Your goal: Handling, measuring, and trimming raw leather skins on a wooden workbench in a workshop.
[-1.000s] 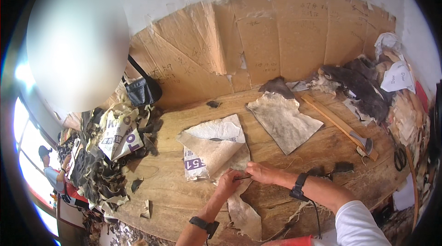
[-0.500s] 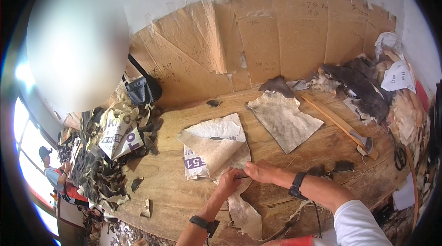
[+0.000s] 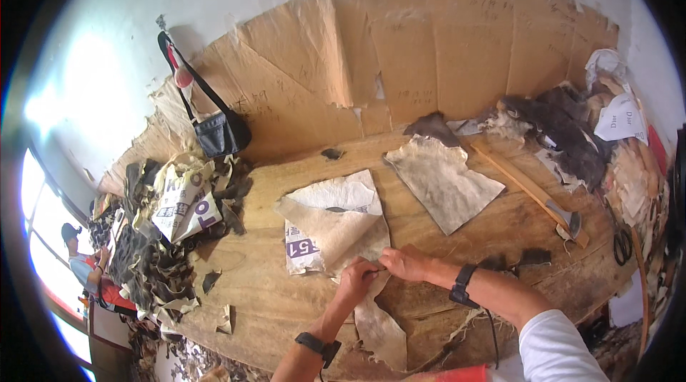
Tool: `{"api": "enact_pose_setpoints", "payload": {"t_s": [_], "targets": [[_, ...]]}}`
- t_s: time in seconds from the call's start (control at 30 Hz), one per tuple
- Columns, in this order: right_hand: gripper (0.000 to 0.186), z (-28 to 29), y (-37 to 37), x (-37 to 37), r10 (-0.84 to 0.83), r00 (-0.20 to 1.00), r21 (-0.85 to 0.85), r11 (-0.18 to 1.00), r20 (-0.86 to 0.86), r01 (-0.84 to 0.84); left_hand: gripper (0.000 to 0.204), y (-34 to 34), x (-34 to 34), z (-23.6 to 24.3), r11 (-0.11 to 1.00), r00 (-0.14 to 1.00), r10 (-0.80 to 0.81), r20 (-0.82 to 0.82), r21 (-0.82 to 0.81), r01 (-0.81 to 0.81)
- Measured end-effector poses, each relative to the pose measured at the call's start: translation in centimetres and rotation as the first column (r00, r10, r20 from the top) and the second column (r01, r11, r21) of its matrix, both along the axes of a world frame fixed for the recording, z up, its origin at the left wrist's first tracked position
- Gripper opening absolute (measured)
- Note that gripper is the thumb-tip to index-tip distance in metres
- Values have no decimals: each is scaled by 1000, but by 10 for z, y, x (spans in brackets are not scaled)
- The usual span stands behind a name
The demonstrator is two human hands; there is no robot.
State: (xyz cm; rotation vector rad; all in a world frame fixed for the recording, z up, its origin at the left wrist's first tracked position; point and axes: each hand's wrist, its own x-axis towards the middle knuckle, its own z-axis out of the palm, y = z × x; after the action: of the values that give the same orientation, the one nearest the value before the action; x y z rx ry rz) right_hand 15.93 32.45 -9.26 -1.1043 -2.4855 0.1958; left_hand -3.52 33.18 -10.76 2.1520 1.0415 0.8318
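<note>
My left hand and my right hand are close together at the table's near middle, both closed. A thin dark thing shows between them, too small to name; it comes out of my left fingers. My right fingers pinch the near edge of a pale hide piece, which lies folded over a white printed sheet. Below my hands, a narrow strip of hide hangs toward the table's near edge. Another greyish hide piece lies flat, farther right.
A wooden-handled tool with a metal head lies at right, near black-handled scissors. Heaped hides stand on the right and scraps on the left. A black bag hangs by the cardboard. Another person is far left.
My hands stay at the hide's near edge, almost unmoved. A large blurred patch at the upper left is gone, so the wall and the bag's strap show.
</note>
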Motion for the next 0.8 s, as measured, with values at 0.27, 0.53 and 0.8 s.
{"api": "enact_pose_setpoints", "payload": {"t_s": [0.27,0.53,0.8], "targets": [[15,1,-5,0,-33,999,-27,999,-34,32,13,0,1,-3,1000,1000,3,-23,24,-2],[11,7,-14,-7,-206,975,-234,955,-77,183,16,3,3,2,987,997,39,-60,-152,-47],[6,-2,-13,-8,-253,962,-235,946,-102,224,25,4,7,6,981,996,20,-89,-189,-36]]}}
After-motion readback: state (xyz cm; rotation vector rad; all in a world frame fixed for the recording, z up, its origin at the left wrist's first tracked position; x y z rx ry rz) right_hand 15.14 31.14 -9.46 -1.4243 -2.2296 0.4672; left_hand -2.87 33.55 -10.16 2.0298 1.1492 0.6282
